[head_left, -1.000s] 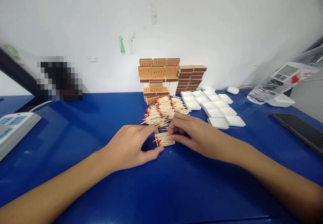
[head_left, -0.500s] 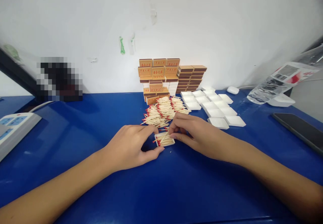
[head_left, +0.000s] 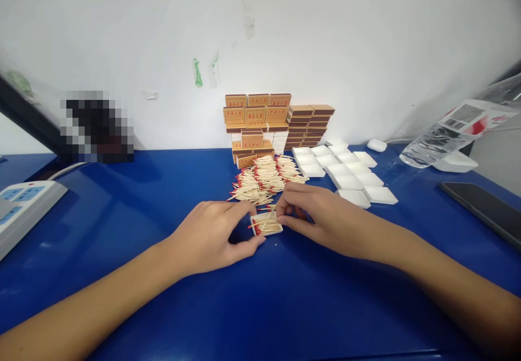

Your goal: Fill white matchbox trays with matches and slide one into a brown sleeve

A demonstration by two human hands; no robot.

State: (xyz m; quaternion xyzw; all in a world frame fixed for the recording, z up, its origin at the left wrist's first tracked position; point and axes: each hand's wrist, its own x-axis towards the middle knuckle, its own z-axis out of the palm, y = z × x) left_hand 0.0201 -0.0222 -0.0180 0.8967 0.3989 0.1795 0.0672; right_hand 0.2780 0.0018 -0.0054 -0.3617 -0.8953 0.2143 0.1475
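A small white matchbox tray (head_left: pixel 266 225) filled with red-tipped matches lies on the blue table (head_left: pixel 260 296). My left hand (head_left: pixel 211 236) pinches the tray's left end between thumb and forefinger. My right hand (head_left: pixel 313 211) is closed at the tray's right end, fingertips pressing on the matches in it. Just behind the hands lies a loose heap of matches (head_left: pixel 264 179).
Stacked tan matchbox sleeves (head_left: pixel 260 119) stand against the wall. Several empty white trays (head_left: pixel 345 173) lie to the right of the heap. A power strip (head_left: pixel 20 206) sits at the left edge; a dark phone (head_left: pixel 484 209) and a plastic bag (head_left: pixel 451 133) are at the right.
My right hand's fingers have shifted slightly on the matches in the tray. The left hand and the tray have stayed where they were.
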